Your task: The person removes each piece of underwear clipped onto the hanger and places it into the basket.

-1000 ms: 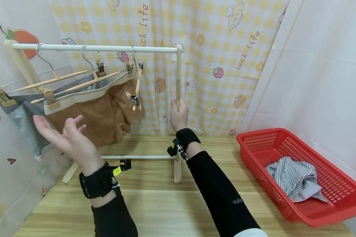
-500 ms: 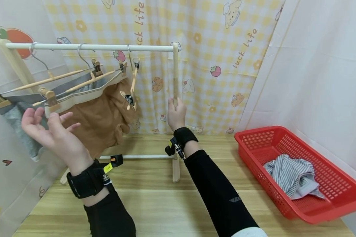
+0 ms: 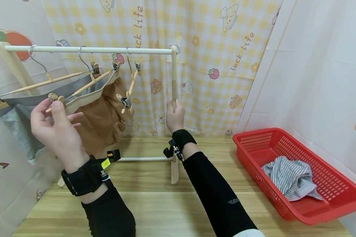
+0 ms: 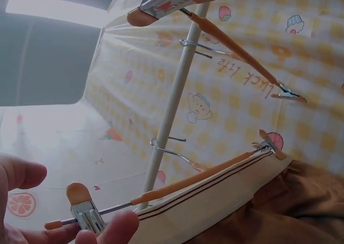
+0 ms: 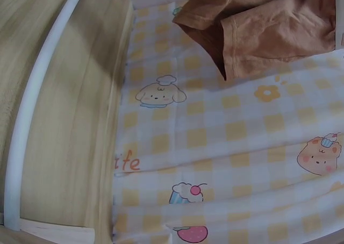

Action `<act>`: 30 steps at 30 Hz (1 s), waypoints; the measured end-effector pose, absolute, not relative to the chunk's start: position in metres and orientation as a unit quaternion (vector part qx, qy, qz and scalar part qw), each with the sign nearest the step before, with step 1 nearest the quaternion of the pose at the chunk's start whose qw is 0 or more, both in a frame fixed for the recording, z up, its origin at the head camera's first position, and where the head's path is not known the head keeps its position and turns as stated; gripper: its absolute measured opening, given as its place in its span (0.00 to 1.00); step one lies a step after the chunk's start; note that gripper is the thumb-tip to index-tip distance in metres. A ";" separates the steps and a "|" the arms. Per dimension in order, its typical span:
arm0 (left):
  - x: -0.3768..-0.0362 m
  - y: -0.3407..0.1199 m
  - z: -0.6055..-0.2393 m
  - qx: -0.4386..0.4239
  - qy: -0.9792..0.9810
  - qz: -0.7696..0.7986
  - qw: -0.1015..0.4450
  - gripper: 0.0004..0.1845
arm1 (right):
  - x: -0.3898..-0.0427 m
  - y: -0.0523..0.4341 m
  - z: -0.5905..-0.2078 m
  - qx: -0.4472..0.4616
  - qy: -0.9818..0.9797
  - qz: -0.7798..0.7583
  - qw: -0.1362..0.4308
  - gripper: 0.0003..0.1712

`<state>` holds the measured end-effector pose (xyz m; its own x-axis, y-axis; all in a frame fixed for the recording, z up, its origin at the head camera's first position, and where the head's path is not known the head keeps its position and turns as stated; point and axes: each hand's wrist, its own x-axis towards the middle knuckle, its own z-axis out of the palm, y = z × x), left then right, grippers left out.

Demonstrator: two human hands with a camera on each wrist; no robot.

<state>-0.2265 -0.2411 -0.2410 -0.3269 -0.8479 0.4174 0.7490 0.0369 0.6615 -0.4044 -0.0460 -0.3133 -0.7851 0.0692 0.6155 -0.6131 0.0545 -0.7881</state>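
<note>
My left hand (image 3: 57, 131) is at the near end of a wooden hanger (image 3: 87, 85), its fingers around the hanger's clip (image 3: 59, 99). In the left wrist view, fingertips (image 4: 119, 229) lie right at that clip (image 4: 88, 214). Brown shorts (image 3: 98, 118) with a cream waistband (image 4: 204, 201) hang from this hanger. Behind them, grey shorts (image 3: 20, 121) hang on another hanger (image 3: 47, 81). My right hand (image 3: 175, 117) grips the wooden upright (image 3: 174, 75) of the clothes rack. A third hanger (image 3: 132, 82) with clips hangs bare from the white rail (image 3: 106, 50).
A red basket (image 3: 256, 164) stands on the wooden table (image 3: 154, 207) at the right, with a striped garment (image 3: 290, 176) in it. A checked curtain (image 3: 213, 108) hangs behind the rack. The rack's white lower bar (image 5: 32, 93) runs close above the table.
My left hand has moved from below the brown shorts' waistband up to the hanger's clip, and its fingers have closed in there. My right hand keeps its grip on the upright.
</note>
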 end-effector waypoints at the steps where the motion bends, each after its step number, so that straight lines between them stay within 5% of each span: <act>1: -0.227 -0.241 -0.240 0.058 -0.428 -0.694 0.576 0.10 | -0.404 -0.046 -0.313 0.201 -0.678 0.657 0.261 0.21; 6: -0.230 -0.242 -0.238 0.061 -0.450 -0.687 0.568 0.08 | -0.403 -0.046 -0.312 0.201 -0.677 0.654 0.271 0.20; 16: -0.234 -0.242 -0.229 0.060 -0.471 -0.690 0.546 0.20 | -0.404 -0.047 -0.313 0.199 -0.677 0.654 0.273 0.21; 30: -0.241 -0.242 -0.228 0.069 -0.429 -0.680 0.590 0.15 | -0.403 -0.047 -0.314 0.197 -0.677 0.658 0.266 0.21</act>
